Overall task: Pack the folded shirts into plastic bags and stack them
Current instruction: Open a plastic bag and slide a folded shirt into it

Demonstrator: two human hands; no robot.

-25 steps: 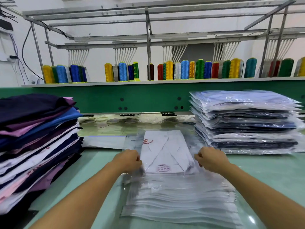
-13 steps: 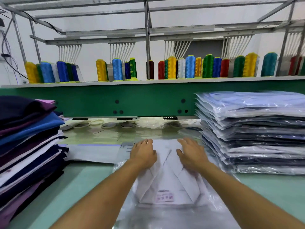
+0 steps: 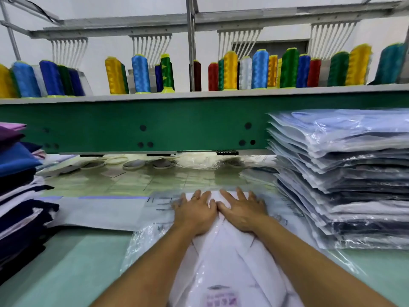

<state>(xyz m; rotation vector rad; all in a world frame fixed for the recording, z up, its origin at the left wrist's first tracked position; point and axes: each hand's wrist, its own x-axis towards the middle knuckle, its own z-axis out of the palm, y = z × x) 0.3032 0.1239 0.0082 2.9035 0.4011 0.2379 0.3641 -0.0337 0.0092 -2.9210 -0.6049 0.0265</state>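
Both my left hand [image 3: 194,214] and right hand [image 3: 242,212] pressed flat, fingers straight, on the bagged white shirt [image 3: 221,262]; its pink label [image 3: 222,299] was unreadable.

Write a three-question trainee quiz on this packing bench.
1. True or false: the left hand and right hand lie flat on the white shirt.
2. The bagged stack stands: A) to the person's left B) to the person's right C) under the hands.
3. Fill in: the spools stand above a ____ beam.
Key: 1 true; 2 B; 3 green.
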